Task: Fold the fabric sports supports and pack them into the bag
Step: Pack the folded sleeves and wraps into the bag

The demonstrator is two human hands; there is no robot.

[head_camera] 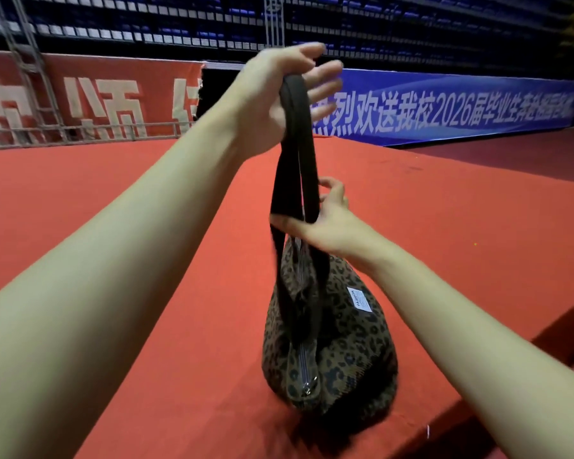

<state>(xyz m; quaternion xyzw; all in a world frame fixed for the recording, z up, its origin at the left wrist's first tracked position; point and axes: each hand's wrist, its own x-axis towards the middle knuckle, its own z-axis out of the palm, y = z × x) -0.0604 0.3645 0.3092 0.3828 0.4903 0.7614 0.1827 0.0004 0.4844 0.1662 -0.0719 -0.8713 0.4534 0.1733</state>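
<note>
A leopard-print bag stands on a red-carpeted platform, its zip drawn along the top edge with the pull at the near end and a small white label sewn on its right side. Its black strap rises in a tall loop above it. The left hand is raised high with the top of the strap hooked over the palm between thumb and fingers; the fingers are stretched forward and loosely spread rather than wrapped round it. Lower down, the right hand reaches in from the right and pinches the strap just above the bag, thumb in front and curled fingers behind. Behind the platform run a red banner and a blue banner with white lettering, below dark rows of seating. No sports supports can be seen outside the bag.
</note>
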